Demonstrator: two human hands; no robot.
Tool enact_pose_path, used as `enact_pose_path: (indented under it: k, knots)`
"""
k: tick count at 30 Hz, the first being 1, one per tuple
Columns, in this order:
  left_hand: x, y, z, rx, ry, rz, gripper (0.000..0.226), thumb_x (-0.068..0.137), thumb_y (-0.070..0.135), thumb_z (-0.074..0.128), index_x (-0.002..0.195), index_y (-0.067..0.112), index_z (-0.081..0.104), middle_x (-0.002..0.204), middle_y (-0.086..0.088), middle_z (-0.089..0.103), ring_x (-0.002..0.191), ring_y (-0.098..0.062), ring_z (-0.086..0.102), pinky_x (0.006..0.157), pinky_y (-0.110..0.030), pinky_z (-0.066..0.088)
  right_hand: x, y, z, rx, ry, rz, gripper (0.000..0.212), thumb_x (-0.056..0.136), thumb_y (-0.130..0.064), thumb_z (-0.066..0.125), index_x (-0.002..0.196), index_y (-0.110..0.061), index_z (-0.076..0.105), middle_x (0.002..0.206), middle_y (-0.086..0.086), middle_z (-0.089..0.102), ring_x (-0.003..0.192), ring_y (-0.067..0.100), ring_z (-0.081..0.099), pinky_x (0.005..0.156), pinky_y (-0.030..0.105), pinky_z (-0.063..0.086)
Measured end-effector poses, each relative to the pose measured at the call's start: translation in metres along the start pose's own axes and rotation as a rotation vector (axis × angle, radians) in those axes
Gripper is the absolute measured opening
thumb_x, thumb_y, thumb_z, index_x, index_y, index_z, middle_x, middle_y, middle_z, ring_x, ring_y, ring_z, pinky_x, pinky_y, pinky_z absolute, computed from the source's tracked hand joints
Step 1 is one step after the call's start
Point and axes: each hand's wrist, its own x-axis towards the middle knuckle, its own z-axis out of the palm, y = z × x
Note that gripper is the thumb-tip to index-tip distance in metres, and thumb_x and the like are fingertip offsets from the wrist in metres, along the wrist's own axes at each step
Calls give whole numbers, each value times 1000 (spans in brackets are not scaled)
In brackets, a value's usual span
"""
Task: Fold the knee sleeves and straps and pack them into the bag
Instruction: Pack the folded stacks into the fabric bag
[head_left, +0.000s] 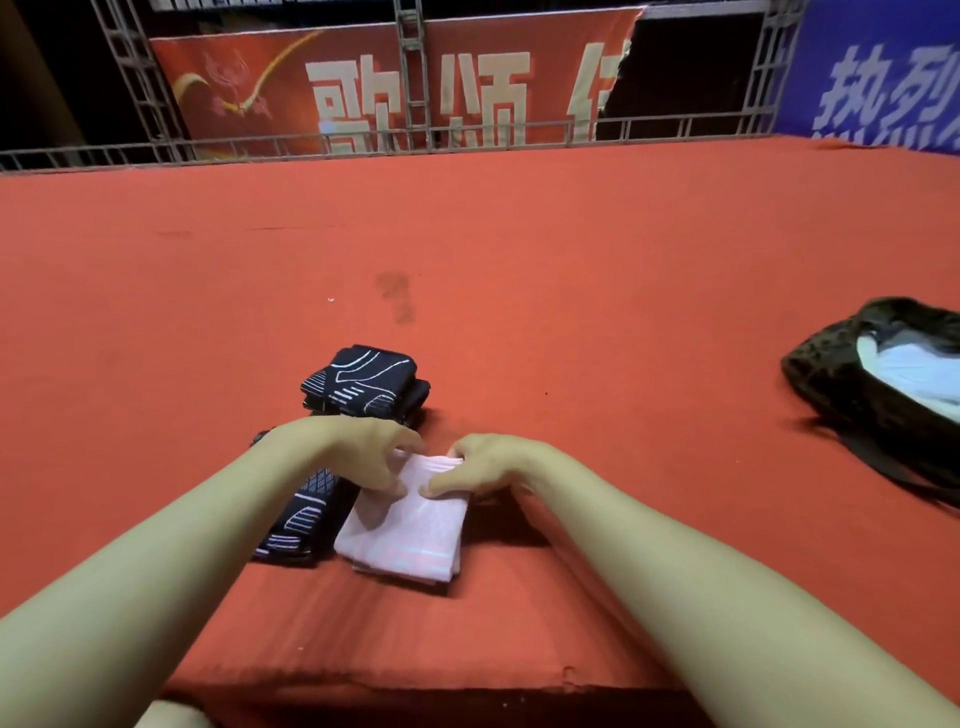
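Pink sleeve held at frame centre, bag far right.

The open bag (852, 374) is seen at the right edge of the red tabletop (571, 260), well apart. The pink knee sleeve (410, 530), its long axis running toward the viewer, is pinched at its far end by left hand (363, 457) and right hand (488, 462); the right is judged nearer the bag.

The bag (852, 384) at the right of the frame is cut off by the edge, so its far side and the pale contents are only partly seen. The left hand (363, 457) covers the upper end of the lower black patterned sleeve (301, 514). Both hands hide the top edge of the pink sleeve (410, 530). Fingertips are blurred, so the grip cannot be judged.
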Motion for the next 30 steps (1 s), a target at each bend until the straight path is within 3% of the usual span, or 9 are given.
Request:
enact_pose_path:
  k: [5, 8, 11, 15, 18, 20, 22, 25, 30]
  knots:
    - [4, 3, -13, -164, 110, 63, 71, 87, 57, 76, 146, 27, 50, 138, 6, 61, 118, -13, 60, 106, -31, 46, -21, 27, -17, 342, 37, -63, 59, 68, -45, 78, 113, -8, 66, 111, 14, 75, 91, 26, 68, 82, 47, 55]
    - [9, 19, -18, -350, 131, 55, 80, 80, 71, 75, 143, 29, 51, 132, 8, 65, 114, -14, 67, 104, -34, 52, -43, 56, -35, 550, 61, -92, 47, 76, -31, 80, 115, -14, 61, 112, 12, 74, 98, 27, 72, 89, 48, 57]
    - [20, 45, -20, -793, 36, 147, 68, 82, 60, 82, 137, 29, 56, 129, 2, 70, 109, -19, 74, 97, -43, 60, -75, 81, -57, 708, 75, -138, 25, 95, -13, 72, 117, -17, 61, 110, 10, 70, 97, 25, 68, 90, 48, 54]
    - [40, 102, -33, -1011, -42, 297, 44, 95, 42, 70, 136, 28, 61, 130, 2, 73, 117, -20, 71, 99, -41, 56, -115, 113, -86, 756, 190, -127, 25, 97, -13, 70, 121, -14, 63, 103, 7, 71, 94, 22, 68, 86, 46, 56]
    - [64, 152, -47, -1092, 66, 335, 38, 98, 41, 67, 130, 20, 63, 121, 0, 73, 104, -15, 73, 87, -38, 57, -141, 140, -100, 775, 352, -74, 19, 97, -24, 72, 114, -17, 66, 95, 3, 71, 86, 18, 66, 74, 37, 57]
    - [77, 184, -56, -1116, 153, 368, 49, 95, 48, 72, 130, 15, 60, 123, -8, 70, 103, -19, 73, 81, -41, 55, -160, 159, -108, 838, 473, -54, 23, 98, -25, 71, 118, -14, 70, 94, 3, 72, 83, 16, 68, 68, 33, 60]
    - [90, 218, -65, -1177, 197, 404, 62, 88, 53, 76, 131, 13, 56, 129, -14, 68, 104, -24, 72, 80, -43, 56, -181, 180, -117, 959, 562, -51, 30, 98, -25, 70, 123, -10, 70, 101, 6, 75, 91, 20, 70, 77, 36, 60]
    - [106, 269, -82, -1352, 203, 440, 34, 100, 34, 68, 124, 14, 56, 124, -15, 70, 96, -20, 72, 83, -42, 56, -212, 210, -133, 1205, 595, -62, 40, 95, -24, 73, 130, -5, 67, 118, 11, 75, 112, 30, 71, 98, 48, 57]
    - [120, 352, -114, -1383, 109, 549, 20, 106, 33, 59, 115, 16, 59, 98, 0, 74, 83, -16, 72, 73, -37, 57, -252, 253, -161, 1251, 790, -111, 42, 94, -7, 69, 135, -11, 61, 125, 16, 73, 117, 32, 70, 102, 52, 55]
